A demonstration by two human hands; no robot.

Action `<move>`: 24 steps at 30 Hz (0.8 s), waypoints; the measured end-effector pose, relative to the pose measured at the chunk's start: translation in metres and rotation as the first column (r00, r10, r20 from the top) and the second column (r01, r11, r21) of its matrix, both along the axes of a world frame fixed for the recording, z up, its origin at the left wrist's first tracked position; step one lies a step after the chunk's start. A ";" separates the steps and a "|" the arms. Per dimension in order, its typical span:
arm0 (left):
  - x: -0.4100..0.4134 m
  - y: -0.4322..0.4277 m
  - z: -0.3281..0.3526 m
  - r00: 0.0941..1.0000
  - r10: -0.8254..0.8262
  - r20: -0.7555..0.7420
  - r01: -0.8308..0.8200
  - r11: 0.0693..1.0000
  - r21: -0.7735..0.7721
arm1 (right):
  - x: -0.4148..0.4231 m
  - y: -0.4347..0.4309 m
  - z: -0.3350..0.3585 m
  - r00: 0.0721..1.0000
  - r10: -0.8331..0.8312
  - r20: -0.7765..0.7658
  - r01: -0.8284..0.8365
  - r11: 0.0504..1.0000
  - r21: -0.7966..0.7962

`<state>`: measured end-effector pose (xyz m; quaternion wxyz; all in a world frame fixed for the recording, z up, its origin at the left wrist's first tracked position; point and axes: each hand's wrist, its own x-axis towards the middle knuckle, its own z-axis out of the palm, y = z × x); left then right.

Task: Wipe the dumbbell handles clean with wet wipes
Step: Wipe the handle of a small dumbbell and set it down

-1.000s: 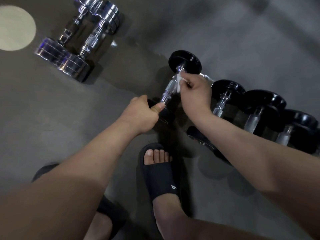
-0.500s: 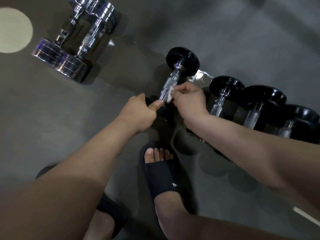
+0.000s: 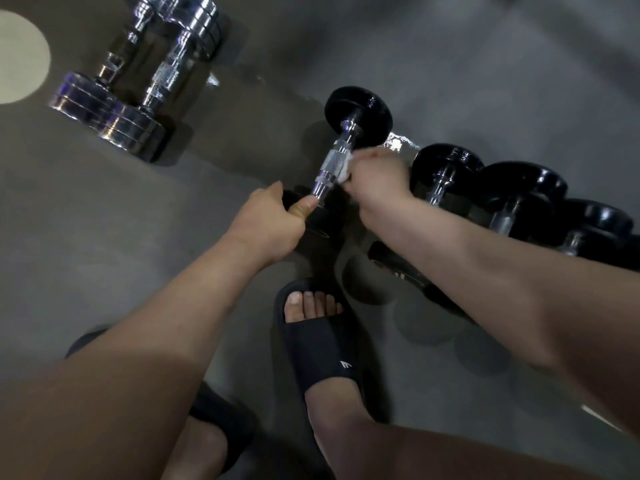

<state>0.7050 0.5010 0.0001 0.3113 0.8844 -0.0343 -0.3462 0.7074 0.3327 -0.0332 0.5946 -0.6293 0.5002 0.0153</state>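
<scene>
A black-headed dumbbell (image 3: 358, 112) lies on the floor with its chrome handle (image 3: 334, 162) pointing toward me. My left hand (image 3: 273, 220) grips the dumbbell's near black head, thumb beside the handle's lower end. My right hand (image 3: 379, 183) pinches a white wet wipe (image 3: 346, 168) and presses it against the right side of the handle's knurled middle. The near head is mostly hidden under my left hand.
Three more black dumbbells (image 3: 519, 192) lie in a row to the right. Two chrome dumbbells (image 3: 145, 77) lie at the upper left. A wet patch (image 3: 398, 142) glints on the grey floor. My feet in black slides (image 3: 318, 341) stand just below the dumbbells.
My right hand slid the wipe from the handle's far end down to its near part, then back to the middle. My left hand kept its grip.
</scene>
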 end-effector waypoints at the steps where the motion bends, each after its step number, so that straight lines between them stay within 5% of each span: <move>1: -0.001 -0.001 0.000 1.000 0.000 -0.003 0.000 1.000 -0.002 | 0.008 -0.009 -0.001 0.999 -0.043 0.031 0.042 0.998 0.046; 5: 0.001 -0.001 0.002 1.000 -0.018 -0.020 0.019 1.000 0.021 | 0.009 -0.009 0.003 0.987 -0.155 0.052 0.135 0.953 0.272; 9: 0.003 0.002 -0.001 1.000 -0.018 -0.024 0.019 0.999 0.029 | -0.013 0.007 0.007 1.000 -0.021 -0.004 0.020 0.910 0.413; 12: 0.000 -0.001 -0.002 0.999 -0.010 -0.031 0.011 1.000 0.014 | 0.002 -0.009 0.011 0.992 -0.119 0.040 0.084 0.866 0.493; 24: -0.004 -0.006 0.001 0.999 0.002 -0.039 -0.002 1.000 0.014 | 0.002 -0.004 0.011 0.971 -0.241 -0.007 0.210 0.833 0.511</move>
